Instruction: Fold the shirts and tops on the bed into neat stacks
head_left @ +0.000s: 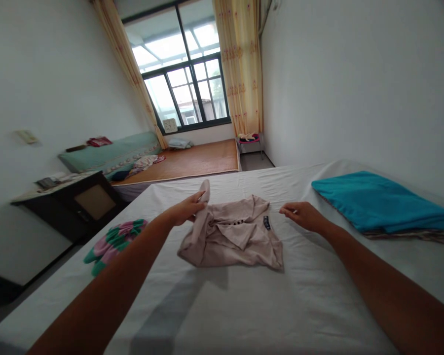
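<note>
A dusty-pink shirt lies partly folded on a bed with a white sheet. Small dark buttons and a dark neck label show on it. My left hand is closed on the shirt's left part, lifting a strip of cloth that stands up above the fingers. Just right of the label side, my right hand hovers apart from the shirt, fingers curled together, and no cloth shows in them.
A folded blue cloth lies at the right. On the left is a pink and green patterned cloth. Beyond stand a dark cabinet, a second bed with a brown mat and a pink stool by the curtain.
</note>
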Tool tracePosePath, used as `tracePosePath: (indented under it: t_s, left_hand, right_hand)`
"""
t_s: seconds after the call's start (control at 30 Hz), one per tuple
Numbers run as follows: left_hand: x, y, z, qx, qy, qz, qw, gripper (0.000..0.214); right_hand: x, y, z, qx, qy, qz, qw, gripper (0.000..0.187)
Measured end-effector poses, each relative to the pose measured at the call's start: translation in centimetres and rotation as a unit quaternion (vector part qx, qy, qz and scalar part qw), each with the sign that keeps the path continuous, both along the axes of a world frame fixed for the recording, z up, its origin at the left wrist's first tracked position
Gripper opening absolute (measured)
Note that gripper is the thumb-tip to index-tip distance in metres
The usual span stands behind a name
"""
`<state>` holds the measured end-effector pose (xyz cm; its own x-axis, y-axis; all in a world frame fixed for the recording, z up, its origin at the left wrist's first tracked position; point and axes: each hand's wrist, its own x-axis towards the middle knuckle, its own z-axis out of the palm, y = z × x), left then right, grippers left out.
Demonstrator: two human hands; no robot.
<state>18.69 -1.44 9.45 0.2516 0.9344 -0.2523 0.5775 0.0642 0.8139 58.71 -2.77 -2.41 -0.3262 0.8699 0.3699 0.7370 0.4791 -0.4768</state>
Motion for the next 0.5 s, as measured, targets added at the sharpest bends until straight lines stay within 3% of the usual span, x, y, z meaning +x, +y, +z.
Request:
tracePosePath:
  t_s: [0.1,0.2,0.3,0.4,0.5]
  left_hand:
    - [6.3,0.5,-0.6,0.007,-0.029,-0.041,0.999,0.072]
    - [12.2,0.7,-2.7,0.018,-0.068,-0.088,0.994,0.069]
    - [16.2,0.5,-5.2,-0.033,-0.116,-0.118,0.986,0.068]
    - [16.9,0.8,-6.3,-0.045,-0.192,-0.113,0.974,0.063]
    - [14.3,1.9,-6.3,0.052,-0.213,-0.062,0.974,0.048]
  right_hand:
    - [-0.1,-0.1,0.1,0.005,0.000,0.005,1.000,0.035]
    - [-0.2,-0.2,0.1,0.001,0.003,0.007,1.000,0.034]
    - [-0.5,-0.3,0.1,-0.015,0.002,0.015,1.000,0.033]
    - [-0.8,-0.3,0.1,-0.043,0.010,0.018,0.999,0.033]
    - [-1.4,-0.3,-0.2,-0.065,0.026,0.020,0.997,0.033]
